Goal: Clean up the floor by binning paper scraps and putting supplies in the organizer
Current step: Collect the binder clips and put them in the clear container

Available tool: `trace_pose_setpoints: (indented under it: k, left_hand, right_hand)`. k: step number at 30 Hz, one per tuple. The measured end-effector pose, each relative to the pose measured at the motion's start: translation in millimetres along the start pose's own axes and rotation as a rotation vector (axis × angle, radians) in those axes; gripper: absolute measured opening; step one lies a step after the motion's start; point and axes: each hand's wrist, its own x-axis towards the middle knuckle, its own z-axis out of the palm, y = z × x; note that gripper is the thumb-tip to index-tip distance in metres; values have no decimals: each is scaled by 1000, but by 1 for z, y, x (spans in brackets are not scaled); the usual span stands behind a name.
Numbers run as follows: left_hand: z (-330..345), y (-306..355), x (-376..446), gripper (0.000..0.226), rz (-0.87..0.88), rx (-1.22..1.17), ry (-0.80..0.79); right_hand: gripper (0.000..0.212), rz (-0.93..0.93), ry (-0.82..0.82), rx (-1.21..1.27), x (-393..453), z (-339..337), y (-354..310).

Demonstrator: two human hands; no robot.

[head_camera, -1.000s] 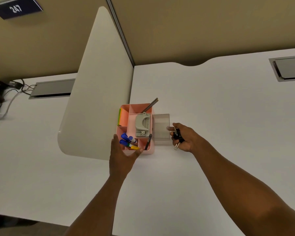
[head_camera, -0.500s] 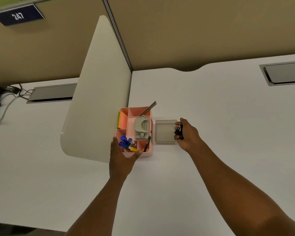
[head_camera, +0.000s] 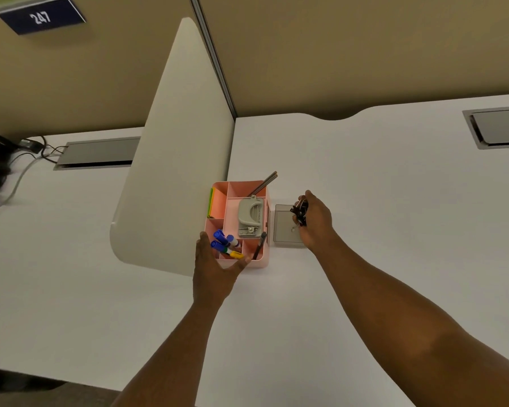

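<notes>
On the white bench [head_camera: 365, 201], the left hand [head_camera: 215, 274] is spread wide, thumb and fingers braced against the near wall of the pink plastic compartmented organizer [head_camera: 235, 221], gripping nothing else. The right hand [head_camera: 315, 221] is curled closed around a bunch of black binder clips [head_camera: 299, 211], held just above the clear grey drawer tray [head_camera: 285, 227] that juts from the organizer's right side. A grey hole punch [head_camera: 249, 218] lies in the middle compartment, and blue-capped markers [head_camera: 222, 240] stand in the near-left one.

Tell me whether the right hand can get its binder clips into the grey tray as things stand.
Probably yes: the right hand holds the binder clips at the open grey tray, nothing between.
</notes>
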Motion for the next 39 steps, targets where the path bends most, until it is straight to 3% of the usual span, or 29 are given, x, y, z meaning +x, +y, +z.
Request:
trace_pose_setpoints:
  k: [4, 9, 12, 14, 16, 18, 20, 22, 25, 31, 39]
  left_hand:
    - [0, 0, 0, 121, 3, 0, 3]
    - [1, -2, 1, 120, 13, -13, 8]
    - [1, -3, 1, 119, 6, -3, 11]
    - [1, -2, 1, 119, 8, -2, 11]
    - [1, -2, 1, 118, 11, -1, 13]
    - [1, -1, 0, 118, 11, 3, 14]
    - [0, -1, 0, 118, 14, 4, 18]
    - [1, -1, 0, 118, 14, 5, 20]
    - [0, -1, 0, 118, 14, 7, 14]
    - [0, -1, 1, 121, -5, 9, 0]
    - [0, 0, 0, 120, -17, 19, -3]
  right_hand:
    - [24, -38, 20, -264, 6, 9, 3]
    - [24, -143, 15, -840, 7, 7, 6]
    - [29, -341, -45, -1283, 3, -1, 9]
    - [30, -551, 35, -1412, 0, -8, 10]
    - [29, -634, 181, -1367, 0, -18, 9]
    - [28, -543, 267, -1312, 3, -31, 7]
    - [32, -373, 242, -1369, 7, -42, 6]
    - [20, -304, 170, -1437, 9, -49, 6]
    - [9, -367, 106, -1421, 9, -52, 7]
    - [15, -497, 91, -1273, 0, -47, 3]
    - [23, -571, 14, -1312, -2, -33, -6]
